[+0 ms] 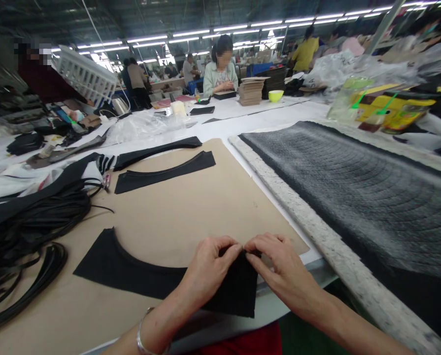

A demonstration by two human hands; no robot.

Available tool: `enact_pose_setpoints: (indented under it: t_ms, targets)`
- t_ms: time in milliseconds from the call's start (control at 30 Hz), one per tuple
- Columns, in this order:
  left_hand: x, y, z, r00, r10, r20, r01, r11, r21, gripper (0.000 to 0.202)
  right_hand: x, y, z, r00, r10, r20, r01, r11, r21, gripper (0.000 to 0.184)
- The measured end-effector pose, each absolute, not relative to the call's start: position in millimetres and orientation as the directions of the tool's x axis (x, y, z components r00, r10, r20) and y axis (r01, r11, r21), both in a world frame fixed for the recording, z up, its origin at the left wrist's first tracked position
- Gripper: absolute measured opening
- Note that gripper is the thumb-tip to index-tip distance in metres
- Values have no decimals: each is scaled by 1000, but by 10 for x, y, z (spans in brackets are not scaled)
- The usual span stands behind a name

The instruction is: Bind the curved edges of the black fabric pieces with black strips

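Note:
A curved black fabric piece point(139, 276) lies on brown paper point(190, 212) at the table's front edge, its right end partly beyond the paper. My left hand point(215, 266) pinches the upper edge near that right end. Close beside it, my right hand point(277, 261) pinches the same edge at the corner, fingertips almost meeting the left ones. A silver bangle point(141, 335) circles my left wrist. Farther back on the paper rest another curved black piece point(164, 172) and a narrower black strip point(157, 152).
Black cords and strips point(31, 222) are heaped at left. On the right, overlapping black-grey sheets point(353, 197) lie on a pale speckled board point(297, 212). Behind are a yellow box point(397, 108), plastic bags point(146, 125), stacked brown pieces point(251, 91) and a seated person point(220, 74).

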State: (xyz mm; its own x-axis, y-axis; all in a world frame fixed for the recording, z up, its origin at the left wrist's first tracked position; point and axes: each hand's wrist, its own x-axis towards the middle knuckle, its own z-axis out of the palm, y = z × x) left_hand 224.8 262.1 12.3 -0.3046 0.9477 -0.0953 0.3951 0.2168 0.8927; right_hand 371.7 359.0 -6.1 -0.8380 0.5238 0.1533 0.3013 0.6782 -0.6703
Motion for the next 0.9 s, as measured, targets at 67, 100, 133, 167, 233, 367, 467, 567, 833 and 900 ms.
enact_pose_setpoints:
  t_ms: [67, 100, 133, 167, 233, 367, 467, 567, 833, 900]
  targets:
    - [2256, 2604, 137, -309, 947, -88, 405, 214, 889, 33, 3716, 3583, -49, -841, 522, 145, 297, 667, -683, 8]
    - [2260, 2597, 143, -313, 946, -85, 409, 215, 887, 32, 3715, 3579, -43, -843, 520, 138, 294, 660, -691, 9]
    - [2263, 2592, 148, -315, 945, -84, 412, 216, 885, 32, 3713, 3577, -37, -845, 518, 132, 292, 654, -698, 10]
    - [2265, 2590, 153, -317, 945, -84, 412, 217, 885, 32, 3711, 3575, -31, -846, 518, 129, 289, 648, -705, 10]
    - [2269, 2591, 163, -321, 943, -91, 407, 224, 885, 32, 3708, 3575, -22, -849, 513, 126, 282, 641, -713, 10]
    - [2274, 2601, 190, -323, 942, -96, 391, 225, 892, 32, 3711, 3585, -10, -851, 511, 121, 282, 639, -716, 10]
    - [2281, 2600, 206, -317, 944, -90, 381, 214, 900, 30, 3719, 3591, -2, -852, 511, 109, 289, 634, -718, 10]
    - [2291, 2593, 203, -319, 944, -84, 385, 211, 899, 28, 3723, 3595, 6, -855, 509, 103, 284, 624, -728, 10]
    - [2340, 2595, 204, -368, 930, -30, 494, 222, 840, 26, 3708, 3626, 14, -861, 503, 76, 282, 596, -752, 11]
    - [2354, 2592, 211, -382, 924, 1, 531, 219, 818, 25, 3707, 3631, 10, -862, 500, 82, 275, 597, -754, 11]
